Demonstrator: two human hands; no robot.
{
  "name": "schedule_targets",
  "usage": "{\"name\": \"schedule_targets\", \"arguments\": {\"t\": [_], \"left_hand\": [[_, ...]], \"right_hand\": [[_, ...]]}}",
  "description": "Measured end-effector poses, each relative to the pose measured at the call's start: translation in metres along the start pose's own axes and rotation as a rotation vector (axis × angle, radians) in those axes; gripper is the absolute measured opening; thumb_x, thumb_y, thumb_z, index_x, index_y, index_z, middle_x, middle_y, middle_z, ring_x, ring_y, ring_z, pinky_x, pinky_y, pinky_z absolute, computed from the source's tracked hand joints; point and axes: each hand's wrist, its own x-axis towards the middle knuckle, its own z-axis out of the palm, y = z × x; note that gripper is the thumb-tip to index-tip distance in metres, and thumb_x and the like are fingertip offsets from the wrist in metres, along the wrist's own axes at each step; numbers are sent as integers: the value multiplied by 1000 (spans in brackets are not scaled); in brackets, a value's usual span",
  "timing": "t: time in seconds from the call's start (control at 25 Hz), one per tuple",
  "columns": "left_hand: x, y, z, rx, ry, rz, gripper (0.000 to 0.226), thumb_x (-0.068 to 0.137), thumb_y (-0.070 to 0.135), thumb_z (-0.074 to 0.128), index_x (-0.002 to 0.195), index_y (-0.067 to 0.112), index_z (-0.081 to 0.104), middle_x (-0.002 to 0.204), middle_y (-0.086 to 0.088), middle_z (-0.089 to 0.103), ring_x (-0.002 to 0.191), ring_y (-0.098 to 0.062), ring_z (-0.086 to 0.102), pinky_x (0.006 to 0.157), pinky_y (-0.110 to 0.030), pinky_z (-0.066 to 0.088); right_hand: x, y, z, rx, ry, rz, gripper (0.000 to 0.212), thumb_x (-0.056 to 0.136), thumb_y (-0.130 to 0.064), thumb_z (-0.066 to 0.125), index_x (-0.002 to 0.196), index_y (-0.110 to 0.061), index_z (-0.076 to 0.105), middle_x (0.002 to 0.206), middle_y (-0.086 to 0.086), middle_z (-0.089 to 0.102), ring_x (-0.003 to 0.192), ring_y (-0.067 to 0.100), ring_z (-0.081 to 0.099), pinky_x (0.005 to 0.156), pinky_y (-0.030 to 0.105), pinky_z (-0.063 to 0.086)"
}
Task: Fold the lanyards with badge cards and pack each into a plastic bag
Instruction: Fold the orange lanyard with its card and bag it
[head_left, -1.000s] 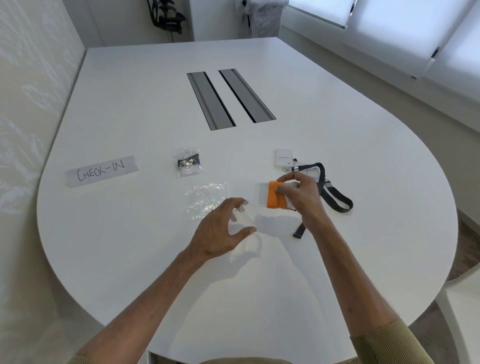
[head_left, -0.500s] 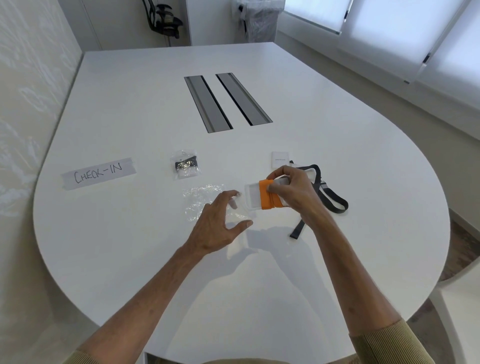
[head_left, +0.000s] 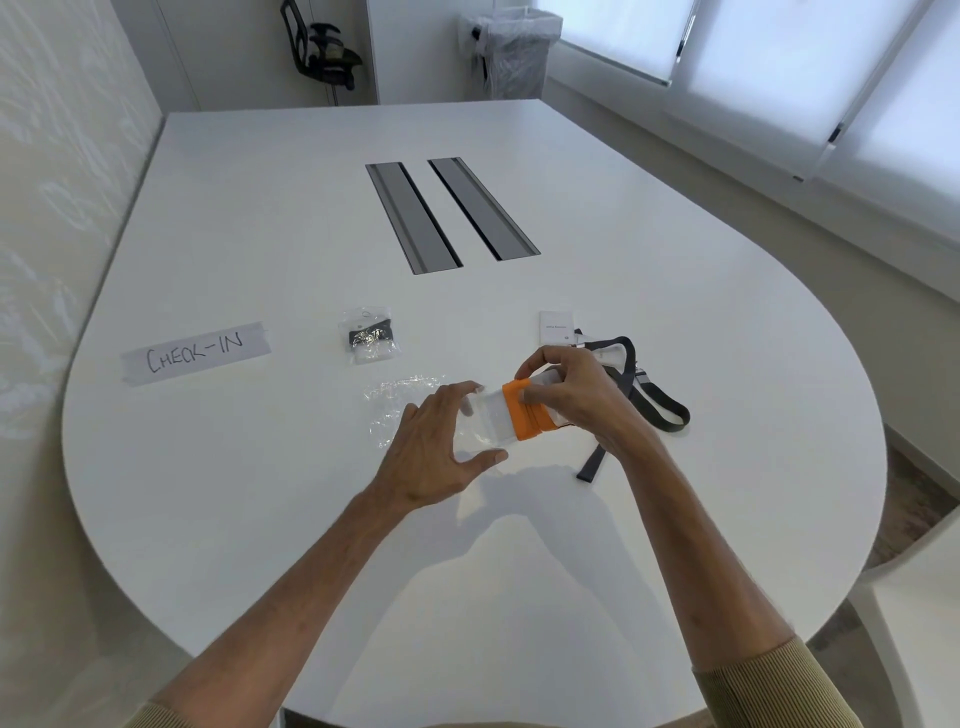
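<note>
My right hand (head_left: 574, 392) grips a badge card wrapped in a folded orange lanyard (head_left: 524, 410), just above the white table (head_left: 260, 493). My left hand (head_left: 439, 452) holds a clear plastic bag (head_left: 480, 426) by its mouth, thumb and fingers spread around it. The card's left end sits at or just inside the bag's mouth. A dark grey lanyard (head_left: 652, 400) with a white badge card (head_left: 557, 327) lies loose behind my right hand. Farther left sits a packed bag (head_left: 370, 340) with a dark lanyard inside.
Another crumpled clear bag (head_left: 400, 397) lies flat beside my left hand. A tape label reading CHECK-IN (head_left: 195, 352) is stuck at the left. Two grey cable slots (head_left: 452, 215) run down the table's middle. A white chair (head_left: 914, 613) stands at the right edge.
My hands have come together: the left one rose with the clear bag, and the right one brought the orange bundle left to the bag's mouth.
</note>
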Motion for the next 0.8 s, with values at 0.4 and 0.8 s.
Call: {"name": "schedule_targets", "arguments": {"t": [0.4, 0.8], "left_hand": [[4, 11, -4, 38, 8, 4, 88, 85, 74, 72, 153, 27, 41, 151, 10, 55, 127, -17, 57, 99, -34, 36], [5, 7, 0, 22, -25, -82, 94, 80, 86, 63, 152, 31, 36, 150, 11, 55, 126, -17, 55, 103, -42, 40]], "right_hand": [[4, 0, 11, 27, -14, -11, 39, 90, -19, 90, 121, -30, 68, 108, 11, 72, 92, 19, 68, 69, 30, 62], [7, 3, 11, -60, -31, -88, 47, 89, -21, 91, 127, -29, 65, 100, 13, 74, 93, 21, 69, 79, 44, 66]]}}
